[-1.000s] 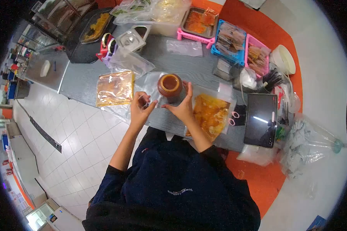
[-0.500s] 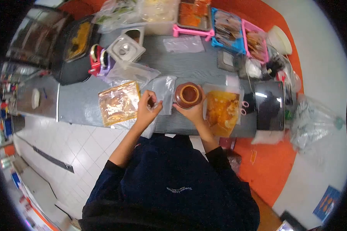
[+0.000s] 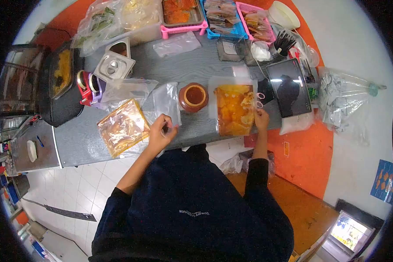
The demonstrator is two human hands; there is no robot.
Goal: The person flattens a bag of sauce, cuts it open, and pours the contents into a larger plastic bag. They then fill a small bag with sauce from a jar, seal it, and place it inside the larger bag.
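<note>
My left hand (image 3: 160,134) is curled at the table's front edge, beside the filled yellowish packet (image 3: 123,127). A small dark thing shows between its thumb and fingers; I cannot tell what it is. My right hand (image 3: 261,121) is at the right edge of a clear bag of orange-brown food (image 3: 235,109), its fingertips just below the pink handles of the scissors (image 3: 260,97). Between the hands, a round brown jar (image 3: 193,97) with a tan rim stands on the table, untouched. A flat clear plastic bag (image 3: 167,101) lies left of the jar.
A tablet (image 3: 289,87) leans at the right. Along the back are a pink basket (image 3: 256,22), a blue basket (image 3: 225,19) and a metal tray of orange food (image 3: 182,13). A steel lid (image 3: 114,66) and tape dispensers (image 3: 88,87) stand at the left.
My right hand has let go of the brown jar and moved right to the scissors and orange-brown bag. My left hand stays curled near the yellowish packet. The camera view has turned right.
</note>
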